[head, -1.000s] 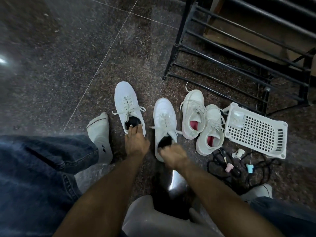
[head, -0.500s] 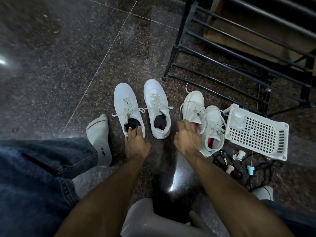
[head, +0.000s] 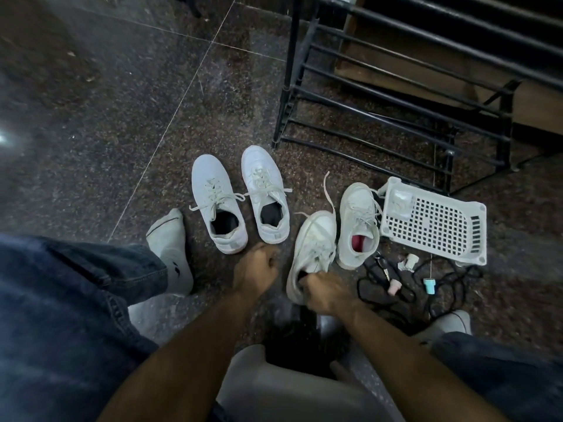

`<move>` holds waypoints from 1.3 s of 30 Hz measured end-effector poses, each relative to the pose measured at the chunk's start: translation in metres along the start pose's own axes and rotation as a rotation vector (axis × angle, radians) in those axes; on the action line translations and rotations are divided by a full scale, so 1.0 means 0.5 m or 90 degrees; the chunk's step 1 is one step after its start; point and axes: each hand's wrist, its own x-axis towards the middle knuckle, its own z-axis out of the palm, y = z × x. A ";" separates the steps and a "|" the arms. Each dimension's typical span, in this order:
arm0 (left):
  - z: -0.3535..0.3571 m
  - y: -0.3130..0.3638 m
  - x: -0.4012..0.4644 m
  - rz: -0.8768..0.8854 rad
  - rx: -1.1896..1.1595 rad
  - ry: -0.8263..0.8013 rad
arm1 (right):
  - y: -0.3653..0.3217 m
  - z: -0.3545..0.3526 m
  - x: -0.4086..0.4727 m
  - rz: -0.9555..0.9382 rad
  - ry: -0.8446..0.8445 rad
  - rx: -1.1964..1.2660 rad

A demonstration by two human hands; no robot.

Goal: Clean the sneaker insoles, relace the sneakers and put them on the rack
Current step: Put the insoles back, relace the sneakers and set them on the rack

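Observation:
Two white laced sneakers with dark insides stand side by side on the floor, the left one (head: pixel 217 202) and the right one (head: pixel 266 193). My right hand (head: pixel 326 292) grips the heel opening of a third white sneaker (head: pixel 313 248), pulled near and tilted, its lace trailing upward. A fourth white sneaker (head: pixel 358 220) with a pink inside sits just right of it. My left hand (head: pixel 256 269) hovers with curled fingers below the first pair, holding nothing. The black metal rack (head: pixel 396 102) stands at the upper right.
A white perforated plastic basket (head: pixel 432 220) lies beside the rack. Black cords, a key and small pink and blue items (head: pixel 402 278) are scattered below it. My socked foot (head: pixel 170 248) and jeans are at left. A grey stool edge (head: pixel 274 385) is beneath me.
My right hand took hold of the third sneaker and pulled it toward me, away from its partner. My left hand left the left sneaker's heel and curled up.

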 end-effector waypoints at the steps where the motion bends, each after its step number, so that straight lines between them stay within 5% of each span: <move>1: 0.002 0.005 -0.004 -0.021 -0.009 -0.040 | -0.011 0.020 -0.011 -0.029 -0.025 -0.009; 8: 0.027 0.022 -0.045 -0.057 0.043 -0.365 | -0.028 0.094 -0.047 -0.079 -0.082 0.053; 15: 0.066 0.034 -0.068 -0.003 0.055 -0.306 | 0.071 0.062 -0.050 0.187 0.132 0.335; 19: 0.081 0.030 -0.068 -0.007 0.021 -0.264 | 0.067 0.077 -0.068 0.106 0.036 0.416; 24: 0.091 0.050 -0.061 -0.045 -0.050 -0.197 | 0.061 0.098 -0.050 0.116 0.089 0.345; 32: 0.078 0.089 -0.042 -0.184 -0.422 -0.170 | 0.046 0.056 -0.047 0.170 0.095 0.575; 39: 0.078 0.080 -0.043 -0.065 -0.286 -0.312 | 0.048 0.039 -0.055 0.202 0.089 0.776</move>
